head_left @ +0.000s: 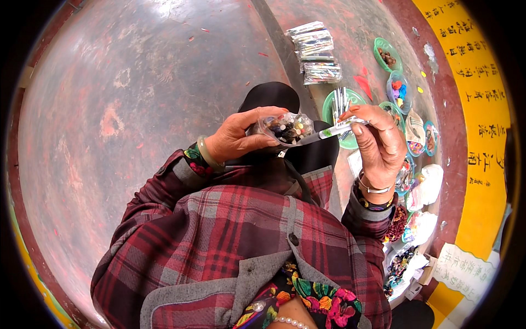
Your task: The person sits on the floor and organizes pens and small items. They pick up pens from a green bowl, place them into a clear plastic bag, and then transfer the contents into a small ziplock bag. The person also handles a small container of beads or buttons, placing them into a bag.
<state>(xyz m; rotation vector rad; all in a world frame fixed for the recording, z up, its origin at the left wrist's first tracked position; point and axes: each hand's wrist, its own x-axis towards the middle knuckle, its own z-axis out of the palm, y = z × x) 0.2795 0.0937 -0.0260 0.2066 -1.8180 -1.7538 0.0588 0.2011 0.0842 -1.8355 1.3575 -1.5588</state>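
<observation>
My left hand (236, 134), closed, grips a clear plastic bag (265, 127). Small round pieces (295, 127) in brown, black, cream and white fill it; they look like beads or buttons. My right hand (379, 143) pinches a white pen-like stick (333, 130) with a green mark and a grey end between thumb and fingers. That grey end reaches the right side of the bag's mouth; whether it touches the pieces I cannot tell. Just beyond my right hand, several white sticks (341, 101) stand in a green basket (327, 112), partly hidden by my fingers.
Clear packets (315, 50) of slim sticks lie stacked on the floor ahead. Along the right are a green basket (378, 45) of brown pieces, a blue basket (390, 86) of bright pieces, white bags (430, 185) and dark red strung pieces (396, 223). A yellow wall band (476, 219) runs beyond.
</observation>
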